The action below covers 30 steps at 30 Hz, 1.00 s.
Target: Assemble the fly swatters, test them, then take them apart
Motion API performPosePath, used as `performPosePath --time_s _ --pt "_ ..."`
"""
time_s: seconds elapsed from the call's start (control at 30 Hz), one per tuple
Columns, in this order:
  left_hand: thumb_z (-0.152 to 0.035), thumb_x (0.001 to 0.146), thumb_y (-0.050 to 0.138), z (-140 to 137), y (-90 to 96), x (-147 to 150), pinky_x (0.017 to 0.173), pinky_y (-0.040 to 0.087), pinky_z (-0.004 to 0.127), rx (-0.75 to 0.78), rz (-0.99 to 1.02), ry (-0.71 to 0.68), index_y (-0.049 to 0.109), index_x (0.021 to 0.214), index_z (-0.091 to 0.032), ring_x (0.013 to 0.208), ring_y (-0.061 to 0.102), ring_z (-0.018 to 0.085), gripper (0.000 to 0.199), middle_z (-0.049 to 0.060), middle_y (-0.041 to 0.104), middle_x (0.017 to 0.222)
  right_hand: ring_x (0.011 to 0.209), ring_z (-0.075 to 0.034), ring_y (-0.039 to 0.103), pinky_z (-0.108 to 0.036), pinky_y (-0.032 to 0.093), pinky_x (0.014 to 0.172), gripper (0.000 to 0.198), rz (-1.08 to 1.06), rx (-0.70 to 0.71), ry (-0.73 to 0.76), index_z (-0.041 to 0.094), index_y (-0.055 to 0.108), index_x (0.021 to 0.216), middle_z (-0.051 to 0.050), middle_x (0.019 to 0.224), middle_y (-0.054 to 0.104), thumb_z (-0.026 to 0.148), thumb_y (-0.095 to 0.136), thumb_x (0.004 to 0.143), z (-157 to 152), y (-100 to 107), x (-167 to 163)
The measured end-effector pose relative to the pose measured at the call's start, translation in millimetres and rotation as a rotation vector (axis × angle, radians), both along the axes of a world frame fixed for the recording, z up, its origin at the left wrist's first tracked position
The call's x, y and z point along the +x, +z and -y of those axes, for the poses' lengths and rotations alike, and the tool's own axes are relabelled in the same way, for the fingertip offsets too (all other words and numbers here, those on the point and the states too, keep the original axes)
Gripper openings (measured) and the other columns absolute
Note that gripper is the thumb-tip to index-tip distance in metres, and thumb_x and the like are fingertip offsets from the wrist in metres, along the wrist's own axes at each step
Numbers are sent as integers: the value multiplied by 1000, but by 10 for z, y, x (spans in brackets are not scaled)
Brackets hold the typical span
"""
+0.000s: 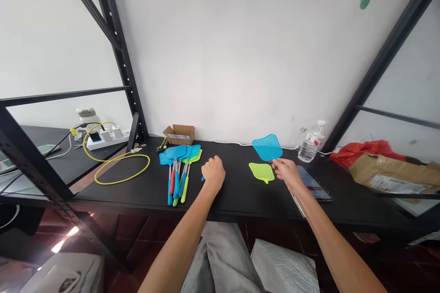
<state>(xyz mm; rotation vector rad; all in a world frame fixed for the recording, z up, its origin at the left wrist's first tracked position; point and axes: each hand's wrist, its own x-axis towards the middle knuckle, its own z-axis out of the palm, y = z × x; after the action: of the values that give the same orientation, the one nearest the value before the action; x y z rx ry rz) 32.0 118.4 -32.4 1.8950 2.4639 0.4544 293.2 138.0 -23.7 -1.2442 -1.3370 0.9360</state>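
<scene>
My right hand (286, 172) pinches the narrow base of a blue fly swatter head (267, 147), its mesh held up off the table. Just below it, a yellow-green fly swatter head (261, 172) lies on the black table. My left hand (213, 173) is a closed fist resting low over the table; a small blue end of a handle (202, 178) pokes out at its left side, and the rest is hidden. Left of that fist lies a pile of fly swatters (178, 169) with blue and green heads, metal shafts and blue, red, green and yellow grips.
An open cardboard box (179, 134) stands behind the pile. A water bottle (311, 142) and a tablet (313, 184) are at the right, beside a brown package (388, 174) and red plastic bag (360, 150). A yellow cable (122, 181) and power strip (109, 139) lie left, near black shelf posts.
</scene>
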Motion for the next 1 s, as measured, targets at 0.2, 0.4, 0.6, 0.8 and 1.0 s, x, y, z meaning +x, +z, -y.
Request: performPosePath --time_s 0.2,0.4,0.6,0.8,1.0 --pt "-12 91 41 -1 -62 281 79 48 34 3 78 -132 58 107 -13 99 66 28 23 17 65 104 40 -2 23 -19 13 36 51 -229 -33 3 15 59 67 5 56 41 64 74 64 24 11 -73" --pt "-21 89 51 -31 -12 498 81 48 34 -11 250 -198 53 115 -15 104 64 28 27 16 64 108 41 -2 26 -18 16 37 52 -225 34 -10 14 60 66 5 55 43 63 76 63 -20 -96 -49" --pt "-14 89 43 -28 5 290 84 48 35 69 232 -115 51 117 -14 102 63 27 29 17 56 115 44 -3 31 -18 21 38 45 -208 53 6 14 60 65 1 59 51 56 74 68 -47 -213 -4" --pt "-8 86 45 36 41 -20 85 48 38 89 40 -62 55 111 -13 109 58 30 27 18 53 117 50 -8 47 -19 33 40 42 -101 -65 33 15 60 66 -3 70 58 55 73 68 45 -310 -79" --pt "-50 87 55 160 165 344 80 51 32 120 865 -398 64 106 -15 95 64 24 41 13 67 100 45 -3 33 -19 22 41 47 -302 -146 282 14 58 66 3 61 49 55 80 63 340 -74 -323"
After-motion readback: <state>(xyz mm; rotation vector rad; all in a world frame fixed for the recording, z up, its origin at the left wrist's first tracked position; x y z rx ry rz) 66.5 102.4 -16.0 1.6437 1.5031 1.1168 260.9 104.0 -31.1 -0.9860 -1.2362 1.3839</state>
